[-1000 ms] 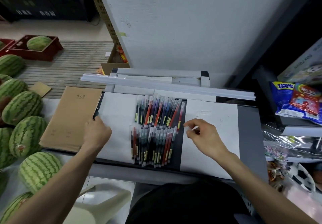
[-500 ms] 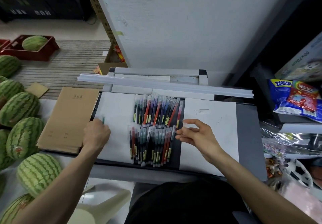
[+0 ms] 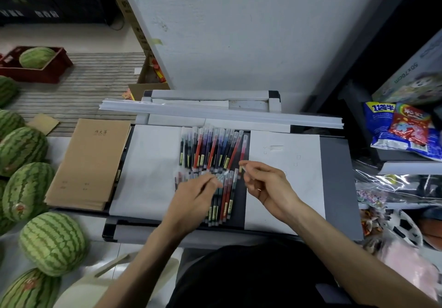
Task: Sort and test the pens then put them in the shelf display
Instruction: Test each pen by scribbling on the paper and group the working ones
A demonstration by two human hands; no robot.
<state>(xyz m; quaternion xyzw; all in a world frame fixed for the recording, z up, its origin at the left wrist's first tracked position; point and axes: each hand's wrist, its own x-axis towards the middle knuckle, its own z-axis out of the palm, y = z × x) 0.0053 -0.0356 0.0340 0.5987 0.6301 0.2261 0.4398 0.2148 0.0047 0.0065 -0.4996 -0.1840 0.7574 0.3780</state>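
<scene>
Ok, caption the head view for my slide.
Above two rows of pens, the left hand holds a pen near the clear cap pinched by the right hand.

A dark grey table (image 3: 340, 188) carries everything. Two white sheets lie flat on it, the left sheet (image 3: 148, 164) out past the left fingers (image 3: 210, 182), the right sheet (image 3: 289, 154) beneath and beyond the right fingers (image 3: 253, 165). Between them a dark strip stays bare, and on it lie two rows of pens. The near row (image 3: 226, 200) is directly under both sets of fingers, and the far row (image 3: 212, 147) is just beyond the fingertips, its rightmost red pen ending beside the small clear piece (image 3: 244, 169) pinched in the right fingers. Well beyond the fingers, a bundle of long white strips (image 3: 215, 112) runs across the table's far edge. Far to the left of the left fingers sits a stack of brown notebooks (image 3: 91, 161), at the table's left edge.
</scene>
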